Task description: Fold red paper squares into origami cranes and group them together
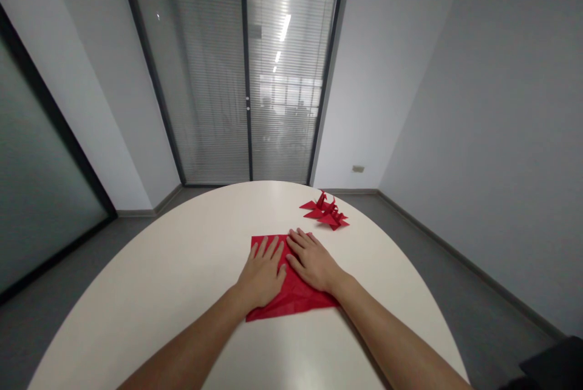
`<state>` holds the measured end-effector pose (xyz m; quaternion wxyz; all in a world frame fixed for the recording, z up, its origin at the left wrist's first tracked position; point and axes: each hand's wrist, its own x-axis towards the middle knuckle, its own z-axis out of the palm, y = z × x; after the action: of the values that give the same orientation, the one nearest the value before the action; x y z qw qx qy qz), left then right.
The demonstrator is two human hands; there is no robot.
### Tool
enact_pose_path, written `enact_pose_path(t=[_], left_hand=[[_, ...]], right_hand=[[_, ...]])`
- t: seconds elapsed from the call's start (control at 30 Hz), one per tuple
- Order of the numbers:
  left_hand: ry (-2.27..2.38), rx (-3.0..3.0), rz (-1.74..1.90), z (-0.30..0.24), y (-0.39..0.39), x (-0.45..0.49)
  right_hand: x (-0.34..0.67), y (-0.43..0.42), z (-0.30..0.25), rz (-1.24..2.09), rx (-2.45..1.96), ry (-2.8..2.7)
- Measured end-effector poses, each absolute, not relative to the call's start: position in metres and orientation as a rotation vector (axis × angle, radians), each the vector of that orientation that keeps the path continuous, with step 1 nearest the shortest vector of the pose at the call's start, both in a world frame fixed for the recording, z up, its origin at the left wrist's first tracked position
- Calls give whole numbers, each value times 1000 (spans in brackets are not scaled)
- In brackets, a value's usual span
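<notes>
A red sheet of paper (pixel 296 299) lies flat on the white round table (pixel 182 280), with creases showing. My left hand (pixel 263 274) rests on its left half, palm down, fingers stretched out and slightly spread. My right hand (pixel 311 261) lies flat on the right half, fingers extended toward the far left. Both hands press on the paper and nearly touch each other at the middle. Neither hand grips anything.
Folded red paper cranes (pixel 325 211) sit on the table beyond my right hand, near the far edge. Past the table stand glass doors with blinds (pixel 246 74). Grey floor surrounds the table, and a dark object (pixel 553 362) shows at the bottom right corner.
</notes>
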<state>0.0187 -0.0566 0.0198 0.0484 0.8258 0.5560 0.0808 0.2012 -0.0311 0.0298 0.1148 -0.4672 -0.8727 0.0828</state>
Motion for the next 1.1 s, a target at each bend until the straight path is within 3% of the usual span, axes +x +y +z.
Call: enact_pose_path(t=[0.17, 0.77, 0.97, 1.1], left_hand=[[1769, 2499, 244, 17, -56, 17], [2037, 2415, 305, 15, -44, 6], [1585, 2609, 363, 16, -55, 13], [1589, 2588, 331, 12, -54, 11]], right_hand=[[195, -41, 27, 433, -1308, -2588], [198, -36, 28, 378, -1408, -2559], [204, -28, 23, 349, -1356, -2574], [204, -29, 24, 348, -1343, -2583]])
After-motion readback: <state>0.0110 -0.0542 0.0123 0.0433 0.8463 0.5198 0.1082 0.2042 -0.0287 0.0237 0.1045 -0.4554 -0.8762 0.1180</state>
